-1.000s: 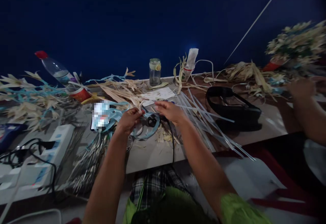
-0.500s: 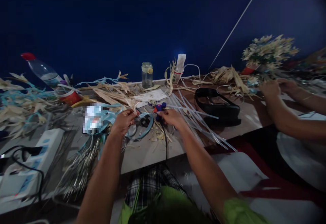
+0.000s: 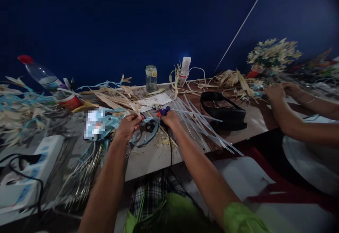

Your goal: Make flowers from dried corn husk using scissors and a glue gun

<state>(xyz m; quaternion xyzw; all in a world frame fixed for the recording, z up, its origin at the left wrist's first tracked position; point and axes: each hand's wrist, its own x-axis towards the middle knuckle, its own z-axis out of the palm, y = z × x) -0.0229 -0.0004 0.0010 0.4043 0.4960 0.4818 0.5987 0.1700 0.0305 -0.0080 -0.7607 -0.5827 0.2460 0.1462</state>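
My left hand (image 3: 129, 126) is closed in a pinch over the table. Something small and pale shows at its fingertips, too small to make out. To its right, my right hand (image 3: 171, 118) is closed around a small blue glue gun (image 3: 164, 111) with an orange tip and a lit red spot. The gun's black cord (image 3: 171, 148) runs down over the table's front edge. Between and below my hands lie a roll of dark tape (image 3: 149, 126) and a blue strip (image 3: 152, 139). Dried husks (image 3: 116, 100) spread behind my left hand.
Clear plastic sticks (image 3: 201, 120) and a black headband-like case (image 3: 225, 114) lie to the right. A glass jar (image 3: 151, 81) stands at the back. Wire stems (image 3: 84, 176) and a white power strip (image 3: 39, 169) are at left. A co-worker's hands (image 3: 278, 91) work at far right.
My right hand has moved in over the glue gun and closed around it. My left hand keeps its pinch in nearly the same place. The whole view has shifted slightly.
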